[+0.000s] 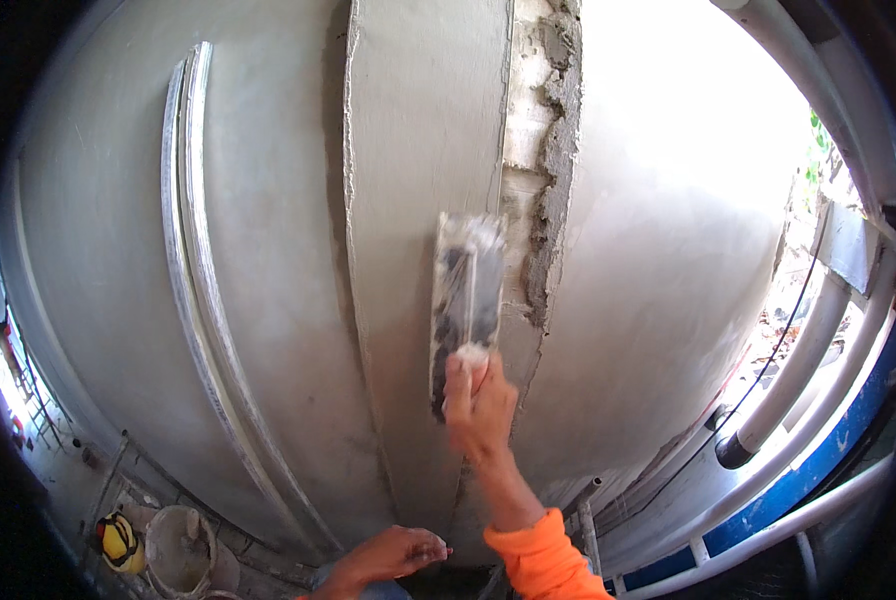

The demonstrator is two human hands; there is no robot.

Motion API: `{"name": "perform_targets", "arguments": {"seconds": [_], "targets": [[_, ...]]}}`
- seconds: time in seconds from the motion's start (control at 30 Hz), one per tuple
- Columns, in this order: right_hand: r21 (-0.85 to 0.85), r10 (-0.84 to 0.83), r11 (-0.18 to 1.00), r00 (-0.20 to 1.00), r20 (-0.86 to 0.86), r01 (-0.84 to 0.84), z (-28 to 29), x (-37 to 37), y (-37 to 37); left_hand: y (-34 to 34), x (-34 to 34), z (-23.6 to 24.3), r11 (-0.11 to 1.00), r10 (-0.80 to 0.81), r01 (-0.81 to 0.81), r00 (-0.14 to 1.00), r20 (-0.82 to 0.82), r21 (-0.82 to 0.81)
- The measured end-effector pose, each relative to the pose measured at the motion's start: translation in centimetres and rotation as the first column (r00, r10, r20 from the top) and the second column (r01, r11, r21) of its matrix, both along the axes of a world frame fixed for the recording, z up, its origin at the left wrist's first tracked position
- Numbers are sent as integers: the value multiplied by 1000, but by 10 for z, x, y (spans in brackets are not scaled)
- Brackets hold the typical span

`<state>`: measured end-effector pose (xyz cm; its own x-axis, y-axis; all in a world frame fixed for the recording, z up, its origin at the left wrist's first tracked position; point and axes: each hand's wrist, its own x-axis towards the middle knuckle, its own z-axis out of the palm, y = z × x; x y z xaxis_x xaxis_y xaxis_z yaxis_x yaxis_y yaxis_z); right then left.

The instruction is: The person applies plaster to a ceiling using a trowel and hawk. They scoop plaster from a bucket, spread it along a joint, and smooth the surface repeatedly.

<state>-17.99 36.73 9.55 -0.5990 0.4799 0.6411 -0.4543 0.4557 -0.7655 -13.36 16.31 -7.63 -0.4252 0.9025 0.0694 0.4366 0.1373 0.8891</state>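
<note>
My right hand grips the handle of a long rectangular plastering trowel, its blade smeared with plaster and held upright against a narrow plastered strip of the wall. Just right of that strip runs a rough band of exposed blocks and ragged plaster edge. My left hand is low at the bottom centre, fingers curled round something small with a red tip, mostly hidden.
Two long straightedges lean on the wall at left. A plaster bucket and a yellow object sit at lower left. White railings, pipes and a dark cable line the right side.
</note>
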Motion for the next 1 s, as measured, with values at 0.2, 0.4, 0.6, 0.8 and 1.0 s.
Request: {"name": "perform_targets", "arguments": {"seconds": [0.2, 0.4, 0.6, 0.8, 1.0], "targets": [[18, -30, 999, 1000, 2, 30, 6, -20, 3, 2, -5, -3, 998, 46, -47, 999, -27, -46], [-53, 9, 999, 996, 90, -4, -30, 9, -14, 4, -6, -4, 991, 38, -42, 999, -38, -130], [-59, -18, 998, 999, -46, 15, 42, -18, 14, 4, -4, -9, 999, 27, -27, 1000, 4, -36], [6, -58, 998, 998, -17, 58, -6, -14, -7, 2, -5, -3, 991, 75, -81, 995, -64, -102], [150, -72, 988, 981, 178, 45, -79, 45, -3, -20, 7, 26, 899, 425, -399, 894, 143, -180]]}}
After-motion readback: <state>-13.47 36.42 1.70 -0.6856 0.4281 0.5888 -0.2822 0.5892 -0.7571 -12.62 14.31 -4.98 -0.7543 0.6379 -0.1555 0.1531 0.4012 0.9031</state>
